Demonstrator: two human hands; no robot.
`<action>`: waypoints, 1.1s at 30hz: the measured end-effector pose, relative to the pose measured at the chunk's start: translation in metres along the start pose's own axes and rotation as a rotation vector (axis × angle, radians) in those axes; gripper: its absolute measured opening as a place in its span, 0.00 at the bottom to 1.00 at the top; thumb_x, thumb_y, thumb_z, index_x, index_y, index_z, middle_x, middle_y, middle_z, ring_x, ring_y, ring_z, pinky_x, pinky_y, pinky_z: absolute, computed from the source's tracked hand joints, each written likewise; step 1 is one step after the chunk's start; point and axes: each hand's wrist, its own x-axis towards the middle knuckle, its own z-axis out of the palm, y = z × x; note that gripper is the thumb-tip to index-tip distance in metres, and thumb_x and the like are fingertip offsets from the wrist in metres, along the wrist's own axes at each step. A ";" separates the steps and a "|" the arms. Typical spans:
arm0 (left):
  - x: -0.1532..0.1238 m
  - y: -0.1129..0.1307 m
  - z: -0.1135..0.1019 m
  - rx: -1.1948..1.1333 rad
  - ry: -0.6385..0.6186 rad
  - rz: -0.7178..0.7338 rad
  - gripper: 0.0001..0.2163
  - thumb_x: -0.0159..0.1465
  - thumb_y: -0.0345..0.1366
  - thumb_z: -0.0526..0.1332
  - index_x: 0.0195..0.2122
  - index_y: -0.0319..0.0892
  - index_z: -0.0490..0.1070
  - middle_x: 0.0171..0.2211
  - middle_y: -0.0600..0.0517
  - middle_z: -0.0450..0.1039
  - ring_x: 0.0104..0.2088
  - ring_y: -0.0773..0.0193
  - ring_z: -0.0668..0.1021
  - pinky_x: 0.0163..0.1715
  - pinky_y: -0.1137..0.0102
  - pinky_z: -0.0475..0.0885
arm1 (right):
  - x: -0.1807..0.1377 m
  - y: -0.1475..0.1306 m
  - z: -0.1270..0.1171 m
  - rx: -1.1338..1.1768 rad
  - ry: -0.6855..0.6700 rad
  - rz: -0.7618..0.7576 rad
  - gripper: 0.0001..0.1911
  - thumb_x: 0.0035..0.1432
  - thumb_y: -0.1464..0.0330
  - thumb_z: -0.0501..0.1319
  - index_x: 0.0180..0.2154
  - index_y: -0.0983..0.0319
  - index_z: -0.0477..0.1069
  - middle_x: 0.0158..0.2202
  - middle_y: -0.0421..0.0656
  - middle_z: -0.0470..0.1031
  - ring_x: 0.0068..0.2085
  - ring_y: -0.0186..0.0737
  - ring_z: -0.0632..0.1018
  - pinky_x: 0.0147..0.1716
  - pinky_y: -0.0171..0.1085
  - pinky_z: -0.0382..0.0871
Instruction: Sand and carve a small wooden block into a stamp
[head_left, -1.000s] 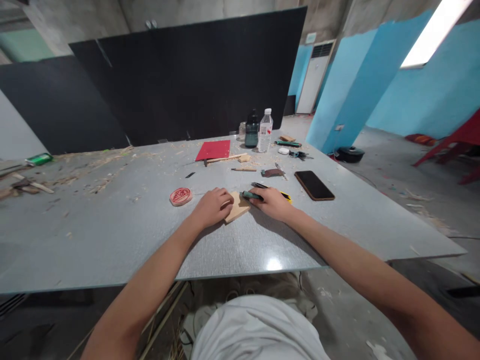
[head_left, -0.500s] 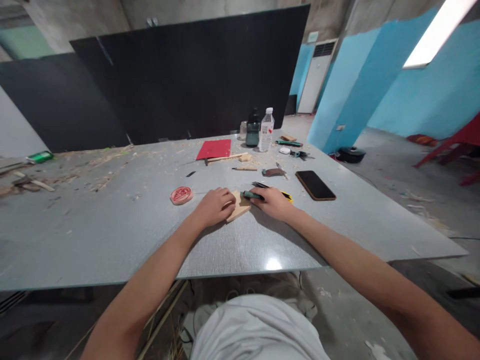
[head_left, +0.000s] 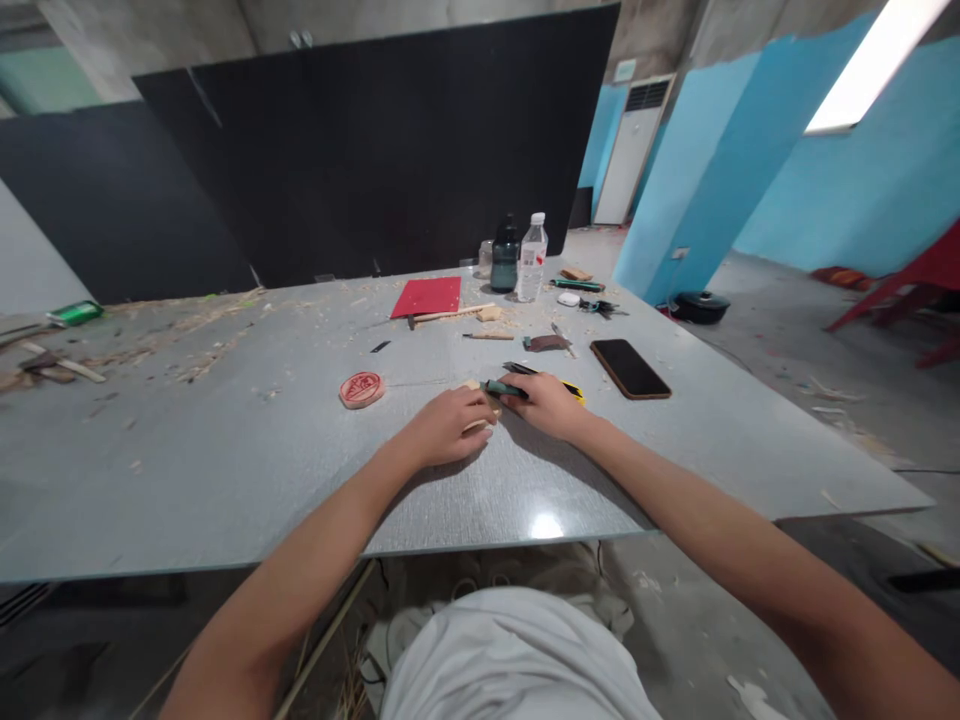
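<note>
My left hand [head_left: 456, 424] is closed over a small pale wooden board [head_left: 480, 428] on the table and covers most of it. Its fingers curl round the right side of the wood. Close beside it, my right hand [head_left: 549, 405] grips a dark green cylindrical tool [head_left: 501, 388], whose end points left at the wood. The tool's exact kind cannot be made out. Behind the right hand lies a yellow and black tool [head_left: 574, 391], partly hidden by the fingers. To the left of my hands rests a round wooden disc [head_left: 361, 390] with a red design.
A phone [head_left: 630, 368] lies to the right. Further back are a red sheet [head_left: 426, 297], a wooden-handled tool [head_left: 489, 336], a brown curved piece [head_left: 547, 343], a clear bottle [head_left: 532, 258] and a dark bottle [head_left: 506, 258]. Wood shavings lie scattered at the back left.
My left hand has slid right and wrapped over the wooden board, which now shows much less. My right hand, with the green tool, has hardly moved.
</note>
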 end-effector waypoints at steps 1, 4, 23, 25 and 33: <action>0.000 -0.002 -0.001 0.004 -0.004 -0.009 0.09 0.75 0.38 0.60 0.48 0.43 0.78 0.48 0.46 0.78 0.51 0.53 0.77 0.51 0.59 0.71 | 0.000 0.000 0.000 0.003 0.001 0.004 0.10 0.70 0.68 0.60 0.47 0.60 0.80 0.41 0.47 0.83 0.40 0.46 0.79 0.39 0.38 0.61; -0.004 -0.014 -0.007 0.046 -0.013 -0.094 0.12 0.76 0.43 0.58 0.45 0.43 0.78 0.46 0.46 0.77 0.47 0.54 0.76 0.50 0.59 0.71 | 0.001 0.001 0.001 0.013 -0.002 0.005 0.11 0.71 0.67 0.60 0.49 0.60 0.80 0.42 0.48 0.84 0.41 0.47 0.80 0.40 0.38 0.62; -0.008 -0.011 -0.008 -0.127 -0.055 -0.185 0.27 0.67 0.59 0.66 0.59 0.47 0.72 0.58 0.44 0.73 0.56 0.46 0.76 0.59 0.52 0.71 | 0.000 -0.002 -0.001 -0.034 0.019 -0.004 0.12 0.71 0.68 0.61 0.50 0.61 0.81 0.45 0.49 0.85 0.43 0.49 0.82 0.40 0.39 0.63; -0.006 -0.007 -0.008 -0.150 -0.058 -0.205 0.33 0.62 0.62 0.71 0.61 0.46 0.70 0.57 0.43 0.73 0.56 0.43 0.76 0.57 0.50 0.71 | 0.000 -0.001 0.000 -0.033 0.020 -0.005 0.11 0.70 0.69 0.61 0.50 0.61 0.81 0.44 0.49 0.85 0.43 0.49 0.82 0.40 0.39 0.64; -0.009 -0.011 -0.010 -0.121 -0.002 -0.402 0.37 0.56 0.54 0.76 0.62 0.43 0.67 0.59 0.40 0.75 0.56 0.41 0.78 0.56 0.49 0.73 | -0.002 0.000 0.002 -0.059 -0.051 -0.104 0.17 0.70 0.69 0.60 0.56 0.60 0.81 0.47 0.50 0.87 0.43 0.49 0.84 0.42 0.40 0.69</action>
